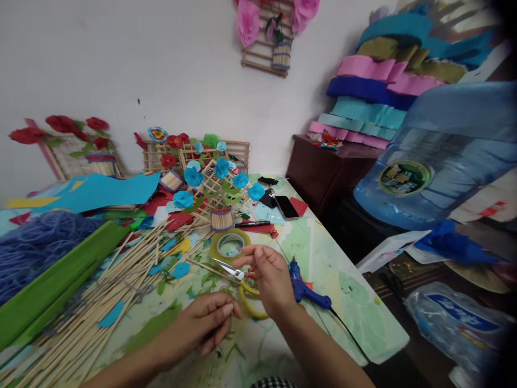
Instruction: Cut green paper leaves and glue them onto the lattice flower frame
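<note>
My left hand (210,320) is over the front of the table, its fingers curled with thumb and fingertips pressed together; anything between them is too small to make out. To its right, my right hand (271,277) is raised with thumb and index finger pinched; what they hold, if anything, cannot be made out. Scissors (234,271) with yellow and red handles lie beneath and beside my right hand, blades pointing left. Just behind them is a roll of clear tape (229,245). A blue glue gun (305,288) rests right of my right hand.
Bundled wooden sticks (121,291), green crepe paper (68,280) and blue yarn (44,242) cover the left side. A lattice with blue paper flowers (220,188) stands behind the tape. A phone (286,207) lies at the back right. A large water bottle (436,156) stands beyond the table's right edge.
</note>
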`<action>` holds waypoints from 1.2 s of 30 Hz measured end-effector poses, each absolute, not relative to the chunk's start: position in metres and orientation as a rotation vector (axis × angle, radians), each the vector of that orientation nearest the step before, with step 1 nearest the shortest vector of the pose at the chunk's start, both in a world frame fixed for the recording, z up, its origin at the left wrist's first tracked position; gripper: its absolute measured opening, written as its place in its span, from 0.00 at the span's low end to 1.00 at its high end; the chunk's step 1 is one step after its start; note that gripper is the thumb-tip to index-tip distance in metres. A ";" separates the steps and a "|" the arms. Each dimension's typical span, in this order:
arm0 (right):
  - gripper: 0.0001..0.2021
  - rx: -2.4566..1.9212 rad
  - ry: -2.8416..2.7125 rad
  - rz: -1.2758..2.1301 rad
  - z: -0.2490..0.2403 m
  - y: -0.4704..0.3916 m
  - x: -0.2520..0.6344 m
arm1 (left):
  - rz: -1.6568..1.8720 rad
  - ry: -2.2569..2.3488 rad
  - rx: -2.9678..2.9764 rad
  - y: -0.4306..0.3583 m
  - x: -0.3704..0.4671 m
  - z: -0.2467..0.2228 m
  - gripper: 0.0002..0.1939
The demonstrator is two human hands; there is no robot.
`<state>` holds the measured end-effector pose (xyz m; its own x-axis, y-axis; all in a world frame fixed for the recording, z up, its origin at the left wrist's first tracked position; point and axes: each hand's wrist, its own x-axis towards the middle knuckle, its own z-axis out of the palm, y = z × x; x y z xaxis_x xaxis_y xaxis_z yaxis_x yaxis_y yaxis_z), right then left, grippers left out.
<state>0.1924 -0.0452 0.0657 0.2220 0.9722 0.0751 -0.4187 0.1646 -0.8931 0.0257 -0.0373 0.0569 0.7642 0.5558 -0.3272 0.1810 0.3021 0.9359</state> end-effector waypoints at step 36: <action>0.16 -0.793 -0.396 1.071 0.027 -0.061 0.180 | 0.563 0.818 1.506 -0.052 0.024 0.033 0.13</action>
